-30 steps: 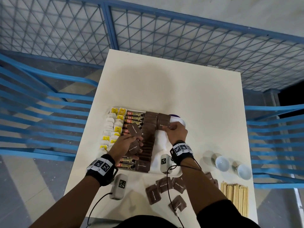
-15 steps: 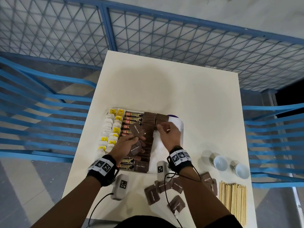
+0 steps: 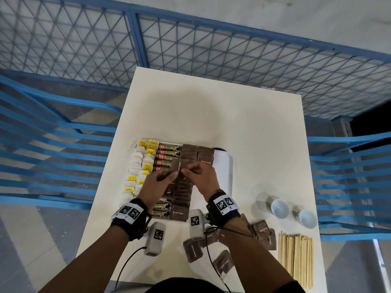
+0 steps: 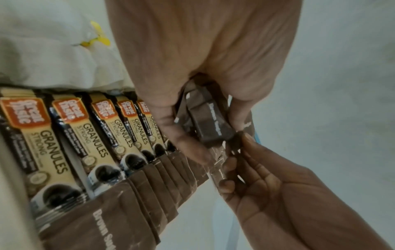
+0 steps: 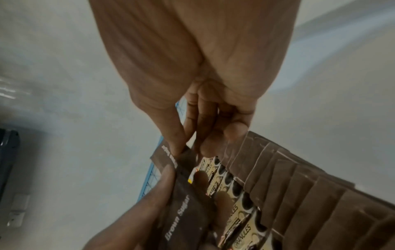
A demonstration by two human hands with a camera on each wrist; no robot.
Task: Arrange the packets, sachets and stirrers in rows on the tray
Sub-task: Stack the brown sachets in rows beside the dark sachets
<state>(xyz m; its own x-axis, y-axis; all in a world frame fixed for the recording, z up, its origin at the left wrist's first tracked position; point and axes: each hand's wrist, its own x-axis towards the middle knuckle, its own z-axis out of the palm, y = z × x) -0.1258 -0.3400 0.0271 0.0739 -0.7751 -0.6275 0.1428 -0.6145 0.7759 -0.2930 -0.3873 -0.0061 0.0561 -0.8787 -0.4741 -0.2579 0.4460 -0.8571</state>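
Observation:
The white tray [image 3: 224, 166] holds columns of tea bags [image 3: 137, 161], coffee granule sachets [image 3: 169, 154] and brown sugar packets [image 3: 186, 193], plus a short second brown column [image 3: 205, 156]. Above the tray, my left hand [image 3: 169, 176] grips a small stack of brown sugar packets [image 4: 205, 121]. My right hand [image 3: 186, 171] meets it and pinches the top packet [image 3: 178, 166] by its edge between thumb and forefinger [image 5: 177, 145]. Loose brown sugar packets [image 3: 193, 252] lie on the table near me. The wooden stirrers [image 3: 295, 259] lie at the front right.
Two white cups [image 3: 279, 208] [image 3: 307, 218] stand on the table to the right of the tray. Blue slatted chairs [image 3: 53, 144] flank the table on both sides. A blue mesh fence [image 3: 211, 49] stands behind it.
My right hand left the short brown column on the tray, moved left to my left hand and took hold of the top packet. The left hand stayed in place.

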